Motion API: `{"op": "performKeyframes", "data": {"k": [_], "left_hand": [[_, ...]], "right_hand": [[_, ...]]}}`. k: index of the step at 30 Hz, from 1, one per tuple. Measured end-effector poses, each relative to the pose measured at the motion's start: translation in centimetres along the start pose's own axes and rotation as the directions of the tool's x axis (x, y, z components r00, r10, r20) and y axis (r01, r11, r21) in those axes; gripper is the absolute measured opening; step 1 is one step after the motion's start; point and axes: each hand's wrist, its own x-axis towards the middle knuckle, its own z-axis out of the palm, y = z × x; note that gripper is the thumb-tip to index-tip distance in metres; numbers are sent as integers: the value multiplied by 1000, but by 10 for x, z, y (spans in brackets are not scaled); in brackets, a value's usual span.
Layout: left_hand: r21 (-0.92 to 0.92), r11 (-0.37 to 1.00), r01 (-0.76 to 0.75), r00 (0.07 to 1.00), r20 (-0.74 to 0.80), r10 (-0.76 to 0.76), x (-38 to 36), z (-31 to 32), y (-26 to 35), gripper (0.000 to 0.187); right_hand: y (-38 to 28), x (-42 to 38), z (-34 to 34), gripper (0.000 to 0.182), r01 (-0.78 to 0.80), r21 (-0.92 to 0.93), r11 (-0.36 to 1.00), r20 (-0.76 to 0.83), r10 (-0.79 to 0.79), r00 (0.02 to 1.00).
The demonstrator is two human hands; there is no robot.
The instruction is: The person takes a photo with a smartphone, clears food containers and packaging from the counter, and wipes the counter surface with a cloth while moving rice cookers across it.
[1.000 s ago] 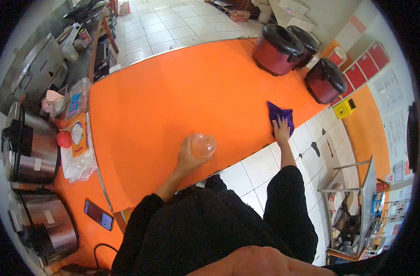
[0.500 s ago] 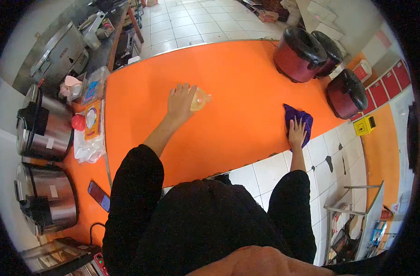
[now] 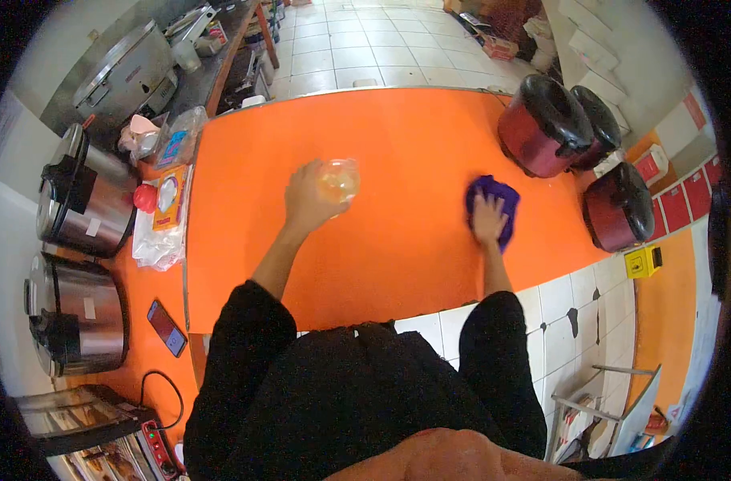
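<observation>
On the left half of the orange tabletop (image 3: 381,264), my left hand (image 3: 306,196) is closed around the side of a clear, rounded plastic bottle (image 3: 341,180) with a yellowish tint. The bottle's far side is hard to make out. To the right, my right hand (image 3: 489,220) lies flat with spread fingers on a crumpled purple cloth (image 3: 506,196). The cloth rests on the table and sticks out around the fingers, slightly blurred.
Dark red rice cookers (image 3: 544,132) stand at the right end. Large steel cookers (image 3: 85,196) line the left side, near plastic bags, an orange packet (image 3: 170,199) and a phone (image 3: 167,327). A yellow box (image 3: 643,262) sits beyond the right edge.
The view has shifted, showing more of the table's near side. My right hand and the purple cloth have moved left and inward from the near edge. The bottle in my left hand has changed its tilt.
</observation>
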Motion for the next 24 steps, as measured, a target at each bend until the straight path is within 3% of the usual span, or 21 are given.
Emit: {"op": "performKeyframes", "data": {"k": [1,2,3,4,5,7,9,10,11,12,15,16,17,19,20,21,22,23,24], "left_hand": [[-184,980,74,994,-61,-86,-11,-5,-7,78],[-364,922,129,978,-104,-178,-25,-11,-15,78],[-534,829,166,953,-130,-275,-40,-19,-21,78],[-563,796,223,905,-183,-384,-52,-35,-20,79],[-596,756,272,843,-231,-486,-65,-52,-21,80],[-378,906,187,831,-431,-352,-95,-81,-63,82],[-147,977,154,782,-587,-211,-122,-121,-80,83],[-288,933,214,714,-606,-351,-131,-140,-75,81],[-426,867,261,634,-602,-486,-140,-155,-75,80],[-306,900,311,632,-640,-436,-155,-169,-90,79],[-73,899,432,646,-670,-365,-197,-193,-118,78],[-15,886,463,653,-671,-352,-209,-198,-124,78],[13,882,471,673,-652,-350,-218,-194,-132,79],[100,881,462,771,-537,-343,-218,-199,-134,78],[151,887,436,837,-431,-338,-202,-199,-120,75],[196,896,399,891,-315,-328,-187,-194,-108,73],[322,846,426,890,-316,-328,-177,-183,-100,70],[439,781,444,890,-317,-328,-167,-172,-94,67],[460,818,347,926,-307,-221,-159,-154,-104,67]], "right_hand": [[-43,3,-10,36,87,-6,996,-79,-87,993],[-94,5,-43,41,115,66,991,138,-123,983],[-143,4,-39,40,176,133,975,45,-183,982],[-194,-9,-32,38,277,94,956,-179,-258,949],[-244,-23,-42,44,338,288,896,-38,-342,939],[-334,-75,-52,49,557,403,726,-94,-573,814],[-426,-140,-40,50,729,475,493,-122,-783,609],[-403,-164,-110,50,810,558,179,-139,-942,304],[-403,-199,-91,47,802,596,-26,-338,-914,222],[-404,-225,-75,45,770,594,-232,-523,-839,150],[-352,-188,-56,42,588,788,-184,-373,-902,218],[-319,-156,-45,39,563,824,65,-116,-953,279],[-270,-123,-48,42,603,781,162,-117,-911,397],[-178,-76,-52,49,544,610,575,-117,-614,780],[-118,-55,-15,54,298,673,677,-70,-344,937],[-56,-38,1,54,152,504,850,45,-202,978],[-17,-32,9,54,-8,294,956,122,-29,992],[-2,-34,-4,53,-139,222,965,165,103,981],[13,-35,-20,52,-267,143,953,195,237,952]]}}
